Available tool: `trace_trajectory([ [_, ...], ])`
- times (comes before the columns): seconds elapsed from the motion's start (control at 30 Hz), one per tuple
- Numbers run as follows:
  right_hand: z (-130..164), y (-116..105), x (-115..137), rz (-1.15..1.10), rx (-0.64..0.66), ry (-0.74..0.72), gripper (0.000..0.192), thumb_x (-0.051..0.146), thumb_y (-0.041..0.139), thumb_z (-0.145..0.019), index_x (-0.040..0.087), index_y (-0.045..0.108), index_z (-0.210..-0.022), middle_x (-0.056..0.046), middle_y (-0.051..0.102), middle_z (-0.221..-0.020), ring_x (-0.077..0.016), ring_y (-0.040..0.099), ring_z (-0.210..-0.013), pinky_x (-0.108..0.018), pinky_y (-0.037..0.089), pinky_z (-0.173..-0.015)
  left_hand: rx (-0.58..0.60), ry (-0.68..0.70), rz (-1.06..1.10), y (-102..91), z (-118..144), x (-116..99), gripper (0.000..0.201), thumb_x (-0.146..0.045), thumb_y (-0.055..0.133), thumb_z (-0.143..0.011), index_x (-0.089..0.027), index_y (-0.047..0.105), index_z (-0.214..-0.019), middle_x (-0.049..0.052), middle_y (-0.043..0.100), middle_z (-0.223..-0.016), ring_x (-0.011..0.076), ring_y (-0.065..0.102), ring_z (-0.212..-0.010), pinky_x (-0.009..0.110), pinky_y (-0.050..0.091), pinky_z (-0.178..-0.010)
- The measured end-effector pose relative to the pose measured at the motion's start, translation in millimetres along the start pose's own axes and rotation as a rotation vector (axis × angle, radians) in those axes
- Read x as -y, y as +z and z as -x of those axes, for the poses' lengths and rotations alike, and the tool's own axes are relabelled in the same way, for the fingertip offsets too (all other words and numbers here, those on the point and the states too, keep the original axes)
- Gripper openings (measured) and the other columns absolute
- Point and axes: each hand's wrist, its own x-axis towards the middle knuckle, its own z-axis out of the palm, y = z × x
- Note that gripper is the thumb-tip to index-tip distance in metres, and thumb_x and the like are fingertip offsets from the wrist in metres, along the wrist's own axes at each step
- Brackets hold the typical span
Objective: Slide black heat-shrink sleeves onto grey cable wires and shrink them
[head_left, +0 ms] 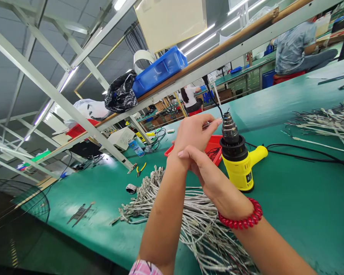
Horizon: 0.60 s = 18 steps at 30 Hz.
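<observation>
— Head view: what occupies the hands?
— Left hand [193,133], fingers pinched on a thin wire end, held at the nozzle of an upright yellow heat gun [238,160] on the green desk [289,214]. Right hand [202,168], red bead bracelet at the wrist, resting against the left wrist; grip loosely curled, holding nothing visible.
— And nearby?
— Pile of grey cables [195,217] below the arms; red tray [213,147] behind the hands.

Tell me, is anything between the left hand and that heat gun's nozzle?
Nothing visible. The left hand holds a thin wire end right beside the nozzle of the heat gun, with only open air between them. The right hand rests against the left wrist, below that gap.
</observation>
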Motion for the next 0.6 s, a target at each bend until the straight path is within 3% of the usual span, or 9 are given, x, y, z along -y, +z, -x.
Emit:
trace_trajectory([
  [0.13,0.1,1.9,-4.3,0.055,0.015,0.021,0.071,0.028,0.067,-0.065,0.020,0.049,-0.133,-0.004,0.055,-0.136,-0.0232,0.053,-0.123,-0.034,0.046,-0.102,0.014,0.004,-0.012,-5.3,5.9,0.6,0.031,-0.039,0.056,-0.088,-0.016,0.065,-0.069,-0.002,0.049,-0.057,0.0097,0.033,-0.055,0.025,0.027,-0.054],
  [0.3,2.1,5.5,-11.4,0.162,0.051,0.016,0.054,0.031,0.061,-0.071,0.016,0.057,-0.123,-0.007,0.058,-0.131,-0.0239,0.054,-0.122,-0.035,0.046,-0.102,0.037,-0.008,0.040,-12.4,13.6,2.1,0.032,-0.040,0.056,-0.088,-0.016,0.064,-0.069,-0.002,0.049,-0.057,0.0091,0.034,-0.056,0.024,0.028,-0.054],
  [0.4,7.9,8.4,-14.0,0.357,0.092,-0.053,0.049,0.035,0.060,-0.076,0.016,0.059,-0.122,-0.009,0.059,-0.130,-0.0249,0.053,-0.122,-0.035,0.045,-0.100,0.089,-0.036,0.171,-19.6,22.6,2.6,0.031,-0.040,0.056,-0.089,-0.016,0.064,-0.071,-0.002,0.050,-0.058,0.0088,0.036,-0.055,0.024,0.029,-0.053],
  [0.5,16.5,6.2,-11.6,0.667,0.177,-0.115,0.044,0.043,0.064,-0.078,0.015,0.066,-0.113,-0.012,0.067,-0.115,-0.0295,0.058,-0.113,-0.038,0.047,-0.094,0.127,-0.111,0.379,-28.8,41.8,2.2,0.033,-0.041,0.054,-0.090,-0.016,0.060,-0.071,-0.004,0.045,-0.053,0.0074,0.036,-0.049,0.023,0.030,-0.049],
  [0.6,21.6,-4.4,-1.1,0.805,0.329,-0.179,0.030,0.041,0.073,-0.072,0.017,0.074,-0.091,-0.009,0.073,-0.088,-0.0279,0.065,-0.092,-0.034,0.051,-0.079,-0.036,-0.196,0.661,-35.6,68.8,4.6,0.037,-0.043,0.052,-0.092,-0.017,0.050,-0.066,-0.005,0.041,-0.050,0.0067,0.036,-0.045,0.021,0.030,-0.045],
])
